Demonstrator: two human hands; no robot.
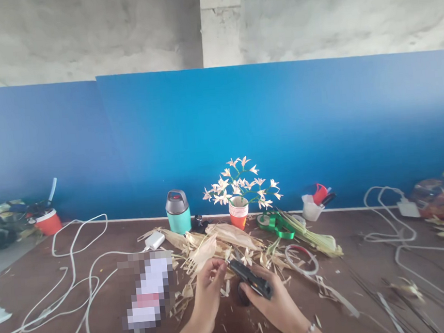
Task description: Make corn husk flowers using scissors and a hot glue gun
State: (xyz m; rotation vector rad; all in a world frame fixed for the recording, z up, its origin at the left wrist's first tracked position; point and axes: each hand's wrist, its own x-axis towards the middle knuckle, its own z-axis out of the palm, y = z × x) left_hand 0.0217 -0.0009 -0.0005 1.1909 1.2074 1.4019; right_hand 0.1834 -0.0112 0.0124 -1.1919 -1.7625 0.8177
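My right hand (270, 299) is wrapped round a black tool that looks like a glue gun (251, 277), its narrow tip tilted up and to the left. Close to that tip, my left hand (211, 286) has its thumb and fingers pinched together; whatever they hold is too small to make out. Pale dried husks (209, 245) are heaped just beyond both hands, with scraps scattered around. Behind the heap, pale flowers on green stems (242, 183) stand in a stack of paper cups (238, 214).
Left of my hands lies a blurred-out phone (149, 292) among white cables (76, 272). A teal flask (178, 214) stands at the back. Green ribbon (281, 226), a husk bundle (313, 236), a white ring (302, 260) and a white cup of tools (311, 208) are on the right.
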